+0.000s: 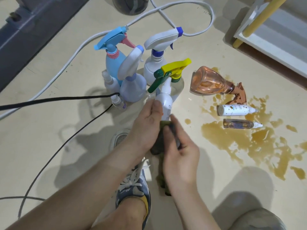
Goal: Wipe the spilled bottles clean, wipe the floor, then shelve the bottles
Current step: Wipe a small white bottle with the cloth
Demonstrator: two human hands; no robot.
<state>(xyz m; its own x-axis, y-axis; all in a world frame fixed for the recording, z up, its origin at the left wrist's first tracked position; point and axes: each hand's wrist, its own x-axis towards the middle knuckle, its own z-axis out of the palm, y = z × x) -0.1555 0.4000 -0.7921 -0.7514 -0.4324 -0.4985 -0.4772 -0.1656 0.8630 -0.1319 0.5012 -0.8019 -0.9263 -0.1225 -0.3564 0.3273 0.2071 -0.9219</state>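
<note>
Your left grip is curled round the middle of the small white bottle, and your right grip pinches the dark green cloth against that bottle's base. The bottle's long axis runs from the cloth up and away from you, its nozzle tipped toward the upright spray bottles standing just beyond it. Setting it down looks like a short push forward along that axis. The work left lies to the right of the held bottle, on the cloth side. A lying white bottle, a small clear bottle and a pink trigger bottle rest on their sides in the brown spill. The first two lie crosswise, caps pointing away from the held bottle. Your right grip is nearer them. The shelf stands farther right and beyond.
</note>
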